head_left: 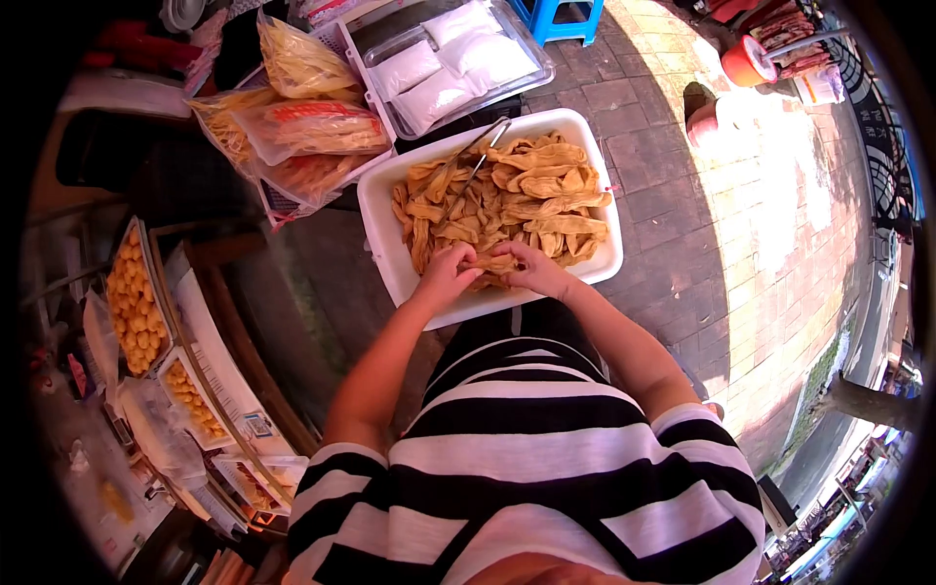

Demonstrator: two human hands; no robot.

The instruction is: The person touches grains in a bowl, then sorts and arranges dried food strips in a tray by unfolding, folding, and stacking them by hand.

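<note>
A white rectangular tub (pixel 378 226) holds a heap of brown, wrinkled, strip-like food pieces (pixel 546 185). At the tub's near side, my left hand (pixel 448 273) and my right hand (pixel 531 268) are close together over the heap. Both have their fingers closed on one brown piece (pixel 494 265), my left hand at its left end and my right hand at its right. Metal tongs (pixel 477 168) lie on the heap toward the upper left, their bent end near the tub's far rim.
Bagged yellow and orange food (pixel 307 127) lies at the upper left, beside a clear tray of white packets (pixel 429 96). A blue stool (pixel 565 21) stands beyond. Trays of yellow balls (pixel 136 302) are at the left; a red bucket (pixel 749 61) stands at the upper right.
</note>
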